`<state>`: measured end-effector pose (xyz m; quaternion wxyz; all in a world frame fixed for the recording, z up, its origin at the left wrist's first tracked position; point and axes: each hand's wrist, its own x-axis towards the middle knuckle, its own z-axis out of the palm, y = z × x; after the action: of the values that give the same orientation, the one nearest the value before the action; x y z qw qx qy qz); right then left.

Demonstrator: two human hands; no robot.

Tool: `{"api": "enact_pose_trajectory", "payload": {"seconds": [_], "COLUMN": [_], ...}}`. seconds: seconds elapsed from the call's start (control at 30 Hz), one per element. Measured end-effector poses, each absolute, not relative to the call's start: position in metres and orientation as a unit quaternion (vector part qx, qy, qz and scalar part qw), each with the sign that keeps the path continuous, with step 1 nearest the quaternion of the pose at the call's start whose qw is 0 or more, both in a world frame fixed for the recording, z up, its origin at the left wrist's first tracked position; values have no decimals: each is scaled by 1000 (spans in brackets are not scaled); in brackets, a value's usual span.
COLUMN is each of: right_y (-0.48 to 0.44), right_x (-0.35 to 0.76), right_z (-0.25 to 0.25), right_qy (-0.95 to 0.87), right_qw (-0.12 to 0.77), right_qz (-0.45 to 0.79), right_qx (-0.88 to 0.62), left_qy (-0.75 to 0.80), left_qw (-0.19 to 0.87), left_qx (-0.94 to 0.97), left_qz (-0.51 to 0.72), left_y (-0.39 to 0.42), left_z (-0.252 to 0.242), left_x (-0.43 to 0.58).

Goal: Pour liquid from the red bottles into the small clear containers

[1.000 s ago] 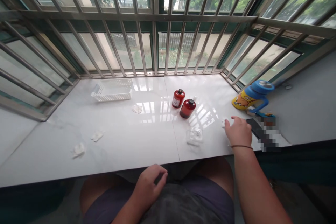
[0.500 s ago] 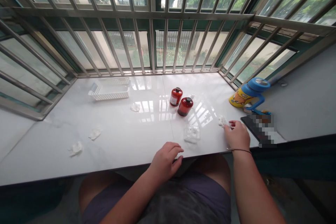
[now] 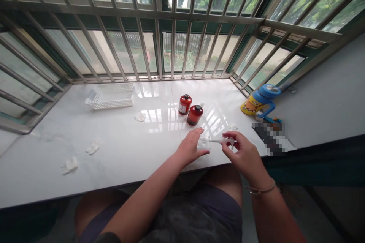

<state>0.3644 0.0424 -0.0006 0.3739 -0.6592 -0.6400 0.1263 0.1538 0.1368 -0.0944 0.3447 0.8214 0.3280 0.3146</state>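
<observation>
My left hand (image 3: 191,146) rests on a small clear plastic container (image 3: 203,141) near the front edge of the white sill (image 3: 119,140), fingers curled over its left side. My right hand (image 3: 238,149) pinches a thin white stick, perhaps a cotton swab (image 3: 219,141), whose tip points at the container. Two dark red bottles (image 3: 190,109) with black caps stand just behind the hands. A white wad (image 3: 233,127) lies right of the container.
A white slotted basket (image 3: 110,97) sits at the back left. Crumpled white wads (image 3: 92,147) lie on the left and one (image 3: 140,116) near the middle. A blue-and-yellow flask (image 3: 259,102) and a dark flat device (image 3: 266,136) are on the right. Window bars (image 3: 171,38) enclose the sill.
My left hand rose from my lap onto the sill and reached the clear container. My right hand left the wad at the right and now pinches a thin stick beside the container.
</observation>
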Motion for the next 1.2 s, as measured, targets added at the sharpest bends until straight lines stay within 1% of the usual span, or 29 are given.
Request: {"api": "enact_pose_trajectory", "payload": {"seconds": [0.17, 0.37, 0.5, 0.57, 0.7, 0.83, 1.2], "right_y": [44, 46, 44, 45, 51, 53, 46], "right_x": [354, 341, 330, 322, 306, 296, 281], "right_z": [7, 17, 23, 21, 7, -3, -4], "right_qy": [-654, -625, -600, -604, -634, -641, -659], "right_qw": [358, 400, 453, 464, 449, 457, 450], "right_qz": [106, 85, 145, 179, 191, 184, 221], "right_qx": [-658, -665, -643, -623, -599, -588, -561], "left_qy": [334, 347, 357, 366, 377, 382, 396], "left_qw": [352, 350, 352, 349, 340, 342, 342], "left_qx": [815, 807, 802, 799, 797, 793, 781], "left_qz": [317, 325, 325, 326, 328, 328, 340], "left_y": [133, 128, 124, 121, 113, 107, 92], "left_z": [-103, -101, -99, -99, -98, -96, -97], "left_x": [155, 145, 134, 130, 123, 115, 93]}}
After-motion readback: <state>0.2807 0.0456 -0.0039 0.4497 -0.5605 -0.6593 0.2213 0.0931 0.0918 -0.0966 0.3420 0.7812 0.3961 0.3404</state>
